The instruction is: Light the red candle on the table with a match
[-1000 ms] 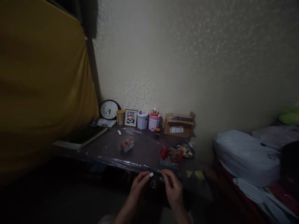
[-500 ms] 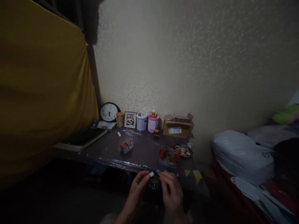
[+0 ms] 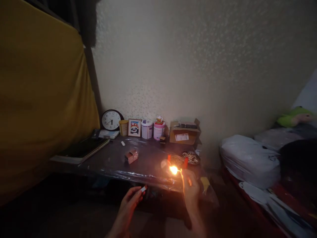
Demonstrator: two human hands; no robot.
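My right hand (image 3: 190, 189) pinches a lit match (image 3: 176, 170) whose flame burns just above the near edge of the low table (image 3: 111, 163). My left hand (image 3: 131, 200) is lower and to the left, fingers closed on a small matchbox (image 3: 143, 189). Right behind the flame stands a round tin with red handles (image 3: 177, 161), and a flat dish of matchsticks (image 3: 191, 157) lies beside it. A pile of matchboxes in plastic wrap (image 3: 131, 155) rests mid-table.
Along the wall stand a clock (image 3: 111, 120), a yellow cup (image 3: 123, 127), a panda picture (image 3: 134, 127), two tins (image 3: 153, 129) and a cardboard box (image 3: 184, 133). A book (image 3: 81, 148) lies at left, a yellow mattress (image 3: 42, 99) beyond it. A white bundle (image 3: 247, 160) lies at right.
The hands were together below the table edge, match against box. Now they have parted: the right hand rose to the right with the match alight, the left dropped with the box.
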